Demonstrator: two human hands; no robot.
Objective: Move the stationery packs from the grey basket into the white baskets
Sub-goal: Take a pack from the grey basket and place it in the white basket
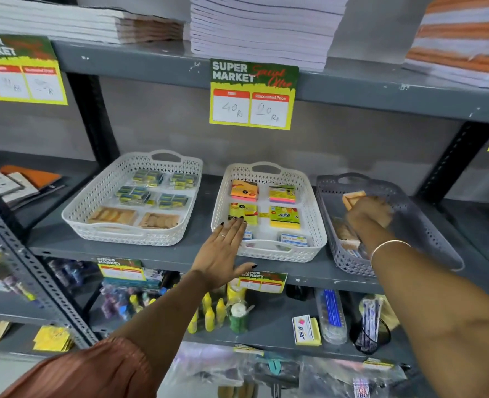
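Note:
The grey basket [426, 234] sits at the right of the middle shelf. My right hand [369, 212] is inside it, fingers closed on an orange pack [352, 198]. More tan packs [345, 234] lie in the basket under my wrist. The middle white basket [315, 225] holds several sticky-note packs [284, 217] and small boxes. My left hand [223, 251] lies flat and open over that basket's near left corner, holding nothing. The left white basket [99, 193] holds several dark packs [148, 178] and two packs of tan pieces [112, 216].
A grey shelf board [163, 254] carries all three baskets. A price sign [253, 94] hangs from the shelf above, under stacks of paper [263, 27]. The lower shelf holds glue bottles [213, 311], a pen pack [330, 314] and other stationery. Notebooks [22, 182] lie far left.

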